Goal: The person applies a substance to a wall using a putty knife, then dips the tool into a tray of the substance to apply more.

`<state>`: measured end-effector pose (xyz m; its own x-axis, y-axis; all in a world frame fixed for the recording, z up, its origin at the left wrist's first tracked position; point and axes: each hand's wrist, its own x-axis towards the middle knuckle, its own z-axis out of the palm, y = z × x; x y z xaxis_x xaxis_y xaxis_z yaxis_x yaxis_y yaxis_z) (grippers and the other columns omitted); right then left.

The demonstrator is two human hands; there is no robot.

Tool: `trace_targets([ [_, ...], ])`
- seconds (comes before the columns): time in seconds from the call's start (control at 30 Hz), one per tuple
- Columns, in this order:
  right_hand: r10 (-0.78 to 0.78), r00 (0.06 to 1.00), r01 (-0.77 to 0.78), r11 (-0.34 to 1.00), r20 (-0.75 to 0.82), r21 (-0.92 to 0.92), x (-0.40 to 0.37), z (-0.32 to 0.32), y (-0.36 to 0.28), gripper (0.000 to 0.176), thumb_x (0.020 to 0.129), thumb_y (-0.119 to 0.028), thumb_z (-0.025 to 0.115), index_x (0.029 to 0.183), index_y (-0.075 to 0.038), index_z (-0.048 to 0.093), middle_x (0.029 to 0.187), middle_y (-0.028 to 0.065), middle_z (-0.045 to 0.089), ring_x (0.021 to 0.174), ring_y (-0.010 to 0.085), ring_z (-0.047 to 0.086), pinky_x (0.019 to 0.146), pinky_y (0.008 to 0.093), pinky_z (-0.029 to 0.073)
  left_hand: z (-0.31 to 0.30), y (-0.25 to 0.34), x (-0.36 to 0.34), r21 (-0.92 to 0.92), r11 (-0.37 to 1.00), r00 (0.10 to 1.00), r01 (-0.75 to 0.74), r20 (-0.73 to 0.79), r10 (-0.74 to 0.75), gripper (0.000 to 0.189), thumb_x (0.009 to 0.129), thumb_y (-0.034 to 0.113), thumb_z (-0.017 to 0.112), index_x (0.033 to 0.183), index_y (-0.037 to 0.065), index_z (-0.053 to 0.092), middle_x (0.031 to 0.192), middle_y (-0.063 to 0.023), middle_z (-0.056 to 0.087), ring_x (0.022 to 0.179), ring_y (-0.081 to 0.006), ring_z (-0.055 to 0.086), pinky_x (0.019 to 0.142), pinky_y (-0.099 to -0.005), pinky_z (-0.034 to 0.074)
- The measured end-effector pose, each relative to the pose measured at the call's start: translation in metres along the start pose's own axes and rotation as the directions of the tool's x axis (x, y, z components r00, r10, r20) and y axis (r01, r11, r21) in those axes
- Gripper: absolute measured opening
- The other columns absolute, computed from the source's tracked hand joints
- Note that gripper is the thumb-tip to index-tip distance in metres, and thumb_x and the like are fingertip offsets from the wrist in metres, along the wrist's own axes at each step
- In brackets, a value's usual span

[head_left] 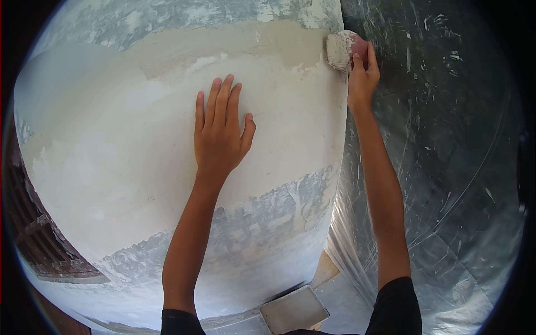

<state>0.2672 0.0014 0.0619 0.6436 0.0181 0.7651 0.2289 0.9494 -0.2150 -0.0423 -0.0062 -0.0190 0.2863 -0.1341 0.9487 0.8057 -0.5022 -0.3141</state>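
Note:
My left hand point(219, 131) lies flat with its fingers spread on a broad pale plastered wall surface point(128, 162). My right hand point(364, 78) is higher up, at the surface's right edge. Its thumb and fingers grip a rounded pinkish pad caked with white plaster point(341, 49); its exact kind is not clear. The pad's left side overlaps the edge of the surface, where a damp-looking beige band point(234, 42) runs leftward. Rough grey-blue patches point(245, 223) show above and below the smooth pale area.
Dark plastic sheeting point(446, 139), spattered with white, hangs along the right side. Near my body, below the surface, sits a rectangular tray point(295, 310) with greyish contents. A brown slatted structure point(42, 229) shows at the left edge.

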Motion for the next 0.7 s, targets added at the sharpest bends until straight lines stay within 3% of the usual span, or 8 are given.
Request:
trace_targets([
  [0.03,-0.002,1.0,0.002,1.0,0.0,0.0,-0.002,-0.001,-0.001,0.056,0.097,-0.007,0.066,0.152,-0.013,0.055,0.123,0.0124,0.065,0.099,0.0152,0.059,0.095,0.0283,0.047,0.001,0.0,0.0,-0.001,1.0,1.0,0.0,-0.002,0.0,0.053,0.094,0.018,0.062,0.145,0.005,0.054,0.156,-0.0105,0.049,0.15,-0.0281,0.04,0.125,-0.0515,0.026],
  [0.13,-0.091,0.922,0.2,0.944,0.377,-0.263,-0.011,-0.005,0.004,0.056,0.099,-0.008,0.061,0.153,-0.001,0.049,0.136,0.0148,0.063,0.11,0.0146,0.06,0.1,0.0282,0.046,0.001,-0.001,0.0,0.003,1.0,1.0,-0.006,-0.011,0.006,0.053,0.094,0.018,0.062,0.145,0.005,0.054,0.156,-0.0104,0.049,0.15,-0.0281,0.041,0.125,-0.0515,0.027],
  [0.33,-0.046,0.999,0.044,0.995,-0.013,-0.093,-0.002,-0.005,0.007,0.054,0.099,-0.009,0.062,0.152,-0.005,0.052,0.14,0.016,0.061,0.122,0.0209,0.06,0.107,0.0316,0.044,0.001,-0.001,0.0,-0.009,1.0,1.0,-0.003,-0.017,0.002,0.053,0.094,0.018,0.062,0.144,0.005,0.055,0.156,-0.0103,0.05,0.149,-0.0284,0.042,0.125,-0.0519,0.027],
  [0.37,-0.048,0.999,0.047,0.995,-0.013,-0.092,-0.004,-0.007,0.006,0.054,0.099,-0.009,0.062,0.152,-0.005,0.052,0.14,0.016,0.061,0.122,0.0209,0.06,0.107,0.0316,0.044,0.0,-0.001,0.0,-0.006,1.0,1.0,-0.003,-0.017,0.003,0.053,0.094,0.018,0.062,0.144,0.005,0.055,0.156,-0.0103,0.05,0.149,-0.0284,0.042,0.125,-0.0519,0.027],
  [0.43,-0.03,0.954,0.067,0.991,0.298,-0.115,-0.013,-0.009,0.001,0.056,0.1,-0.009,0.059,0.155,-0.001,0.046,0.146,0.017,0.057,0.126,0.0214,0.058,0.108,0.0319,0.044,0.001,0.0,0.0,-0.008,1.0,1.0,-0.004,-0.015,0.004,0.052,0.094,0.017,0.062,0.144,0.004,0.055,0.156,-0.0104,0.05,0.149,-0.0284,0.042,0.125,-0.0519,0.027],
  [0.47,-0.024,0.959,0.105,0.956,0.282,-0.275,-0.012,-0.012,0.011,0.058,0.1,-0.009,0.06,0.155,-0.001,0.046,0.15,0.0174,0.054,0.129,0.0221,0.057,0.109,0.0332,0.044,0.0,0.0,0.0,-0.011,1.0,1.0,-0.001,-0.015,0.001,0.052,0.093,0.017,0.063,0.144,0.004,0.055,0.156,-0.0104,0.05,0.149,-0.0284,0.042,0.125,-0.0519,0.027],
  [0.6,-0.028,1.0,0.027,0.971,0.001,-0.236,-0.006,-0.01,0.009,0.057,0.1,-0.011,0.063,0.154,-0.004,0.048,0.152,0.0183,0.051,0.132,0.0244,0.056,0.111,0.0349,0.042,0.0,0.0,0.0,-0.018,1.0,1.0,0.001,-0.013,-0.001,0.052,0.094,0.017,0.063,0.144,0.004,0.055,0.156,-0.0108,0.05,0.149,-0.0284,0.041,0.125,-0.0519,0.028],
  [0.7,0.019,0.997,-0.024,0.997,0.078,0.068,-0.014,-0.006,-0.001,0.055,0.101,-0.01,0.061,0.154,-0.003,0.049,0.153,0.0206,0.05,0.135,0.0276,0.054,0.114,0.0365,0.04,0.001,-0.001,0.0,-0.008,1.0,1.0,-0.004,-0.018,0.004,0.052,0.094,0.017,0.063,0.144,0.004,0.055,0.156,-0.011,0.05,0.15,-0.0284,0.041,0.125,-0.0519,0.027],
])
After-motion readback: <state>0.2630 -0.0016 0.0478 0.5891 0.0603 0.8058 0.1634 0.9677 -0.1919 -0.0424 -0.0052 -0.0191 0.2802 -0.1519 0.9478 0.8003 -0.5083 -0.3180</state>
